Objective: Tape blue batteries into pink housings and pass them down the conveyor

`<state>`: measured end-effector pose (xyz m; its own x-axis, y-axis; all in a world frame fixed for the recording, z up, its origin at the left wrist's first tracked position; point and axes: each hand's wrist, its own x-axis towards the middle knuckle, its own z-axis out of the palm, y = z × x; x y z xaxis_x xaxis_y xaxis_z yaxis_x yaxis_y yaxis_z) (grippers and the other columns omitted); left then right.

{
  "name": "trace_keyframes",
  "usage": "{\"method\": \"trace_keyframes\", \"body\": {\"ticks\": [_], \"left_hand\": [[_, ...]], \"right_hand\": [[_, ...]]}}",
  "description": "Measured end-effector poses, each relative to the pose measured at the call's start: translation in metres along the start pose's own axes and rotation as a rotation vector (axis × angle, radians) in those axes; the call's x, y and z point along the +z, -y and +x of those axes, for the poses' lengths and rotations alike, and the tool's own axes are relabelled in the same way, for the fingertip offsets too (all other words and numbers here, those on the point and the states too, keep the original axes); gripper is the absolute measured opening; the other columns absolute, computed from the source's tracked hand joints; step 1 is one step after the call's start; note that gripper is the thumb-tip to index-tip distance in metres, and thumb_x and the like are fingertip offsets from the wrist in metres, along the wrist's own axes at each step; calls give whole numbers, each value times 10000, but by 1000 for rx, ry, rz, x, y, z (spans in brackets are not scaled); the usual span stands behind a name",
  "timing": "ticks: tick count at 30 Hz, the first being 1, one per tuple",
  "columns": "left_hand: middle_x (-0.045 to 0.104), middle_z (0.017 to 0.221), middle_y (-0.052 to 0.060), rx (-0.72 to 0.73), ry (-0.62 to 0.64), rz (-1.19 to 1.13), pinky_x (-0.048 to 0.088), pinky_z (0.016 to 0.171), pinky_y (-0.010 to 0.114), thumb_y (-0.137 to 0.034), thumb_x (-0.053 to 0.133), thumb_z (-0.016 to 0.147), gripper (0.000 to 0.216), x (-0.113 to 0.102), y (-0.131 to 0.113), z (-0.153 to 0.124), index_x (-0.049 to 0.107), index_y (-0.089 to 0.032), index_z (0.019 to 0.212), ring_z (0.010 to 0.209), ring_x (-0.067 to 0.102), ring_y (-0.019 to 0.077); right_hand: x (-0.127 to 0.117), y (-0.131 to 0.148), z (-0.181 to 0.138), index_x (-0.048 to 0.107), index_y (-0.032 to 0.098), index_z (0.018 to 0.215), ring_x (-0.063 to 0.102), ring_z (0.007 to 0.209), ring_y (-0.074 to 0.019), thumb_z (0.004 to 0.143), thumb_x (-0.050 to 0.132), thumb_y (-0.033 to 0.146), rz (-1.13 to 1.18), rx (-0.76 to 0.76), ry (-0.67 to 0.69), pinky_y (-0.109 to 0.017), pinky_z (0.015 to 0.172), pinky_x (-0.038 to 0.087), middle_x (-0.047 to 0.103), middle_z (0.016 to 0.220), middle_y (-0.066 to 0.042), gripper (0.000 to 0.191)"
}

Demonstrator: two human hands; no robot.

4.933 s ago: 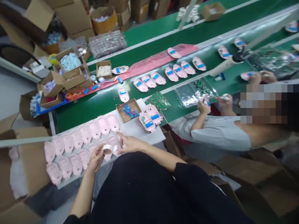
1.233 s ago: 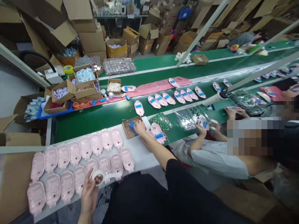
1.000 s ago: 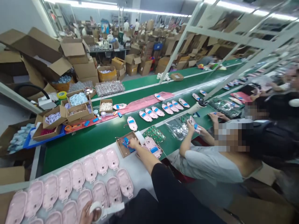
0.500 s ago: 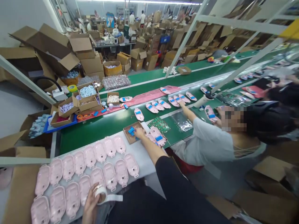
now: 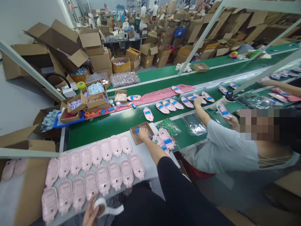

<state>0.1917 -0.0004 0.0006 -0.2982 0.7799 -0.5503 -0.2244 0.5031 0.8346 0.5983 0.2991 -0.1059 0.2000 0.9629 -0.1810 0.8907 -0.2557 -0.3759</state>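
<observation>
My left hand (image 5: 90, 212) is low at the frame's bottom edge, closed around a white tape roll (image 5: 100, 205) with a loose strip trailing right. My right hand (image 5: 142, 134) reaches into a small cardboard box (image 5: 138, 135) of blue parts, fingers curled on something blue I cannot make out clearly. Two rows of several pink shells (image 5: 98, 166) lie on the white board (image 5: 150, 157) between my hands. Pink shells fitted with blue parts (image 5: 166, 142) sit just right of the box.
A green conveyor (image 5: 105, 125) carries more pink shells (image 5: 169, 105) and a green circuit panel (image 5: 168, 127). A seated person in grey (image 5: 223, 147) reaches onto the belt at my right. Open cardboard boxes (image 5: 91, 99) of parts line the far left.
The view has shifted slightly and tilted. My right hand stays in the small box; my left hand with the tape roll has dropped lower. The neighbouring person's arm reaches further onto the belt.
</observation>
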Motion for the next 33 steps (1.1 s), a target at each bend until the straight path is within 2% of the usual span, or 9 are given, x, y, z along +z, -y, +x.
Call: {"method": "trace_keyframes", "body": {"ticks": [4,7,10,13,15,18,24,28,33], "left_hand": [[701,1070,66,67,177,2,532,809,299,-513,913,620,659,21,-23,-9,704,-228,1177,932,661,231],[656,964,51,117,391,-8,510,770,317,-482,856,722,640,30,-35,-9,656,-216,1270,836,619,204],[613,885,18,161,502,19,489,769,310,-458,805,797,618,32,-38,-7,602,-218,1329,801,588,185],[613,909,17,182,551,49,483,811,311,-478,784,817,636,30,-39,-9,565,-215,1353,826,602,181],[626,961,30,186,597,64,485,833,320,-493,769,834,653,28,-40,-11,536,-216,1377,844,616,183],[649,994,44,214,661,150,489,837,330,-466,764,851,697,23,-46,-17,494,-218,1444,858,627,195],[694,989,52,379,689,501,476,883,357,-327,744,864,754,12,-64,-23,453,-210,1550,882,637,230],[692,956,45,375,645,439,492,862,356,-331,745,856,745,12,-57,-21,471,-209,1537,835,639,219],[684,1045,80,342,546,195,493,947,377,-416,710,894,733,35,-34,-23,412,-202,1528,1042,670,259]], "right_hand": [[-5,18,-73,547,137,1250,654,960,-257,998,528,459,395,31,-88,-356,884,482,700,1045,-124,409],[-2,48,-161,487,190,1310,613,753,-199,975,529,508,910,-66,98,-325,742,515,663,895,-29,464],[-8,83,-251,492,212,1399,635,844,-205,985,536,547,1105,-234,434,-360,812,544,679,1003,-53,534],[-23,113,-308,558,223,1427,614,1167,-261,988,584,511,994,-447,393,-418,1051,478,658,1284,-107,525],[-36,125,-324,578,224,1440,594,1250,-287,993,602,468,889,-552,302,-440,1102,444,646,1356,-126,510],[-55,133,-329,590,224,1448,633,1204,-303,1001,601,434,768,-654,300,-438,1052,478,681,1318,-141,493],[-64,140,-318,726,208,1208,683,954,-263,949,680,428,686,-709,585,-368,931,511,753,1018,-82,343],[-27,144,-328,702,200,1242,695,997,-265,843,770,583,1143,-479,686,-409,962,532,744,1068,-81,557],[16,151,-350,658,210,1277,686,1140,-288,778,832,613,1697,-112,518,-444,998,556,734,1156,-120,665]]}}
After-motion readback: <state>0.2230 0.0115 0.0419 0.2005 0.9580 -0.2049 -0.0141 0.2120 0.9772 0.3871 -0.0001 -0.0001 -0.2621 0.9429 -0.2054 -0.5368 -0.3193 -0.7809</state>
